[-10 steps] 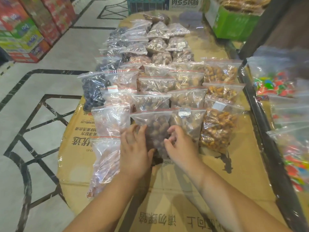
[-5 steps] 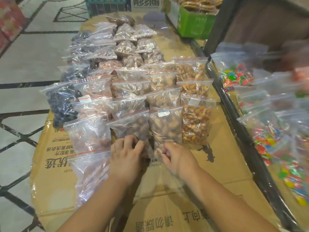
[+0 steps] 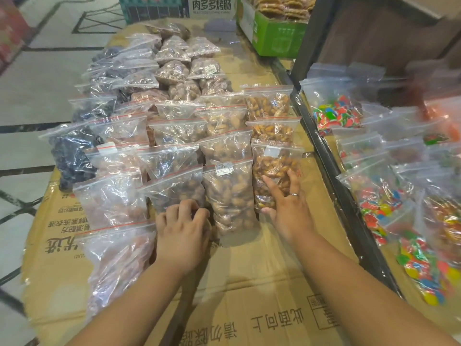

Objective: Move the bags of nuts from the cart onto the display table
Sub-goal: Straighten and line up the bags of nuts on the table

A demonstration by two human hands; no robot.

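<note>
Both hands on the front row of nut bags.
My left hand [image 3: 183, 233] curls over the dark-nut bag [image 3: 174, 188]; right hand [image 3: 287, 203], fingers spread, presses the golden-nut bag [image 3: 274, 168]. Bags lie in rows on the cardboard-covered desk [image 3: 249, 283].

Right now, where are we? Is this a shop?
Probably a shop selling snacks. Rows of zip bags of nuts lie on a cardboard-covered table, some with a price sticker. Bags of bright candy sit beside them, and boxed goods behind.
</note>
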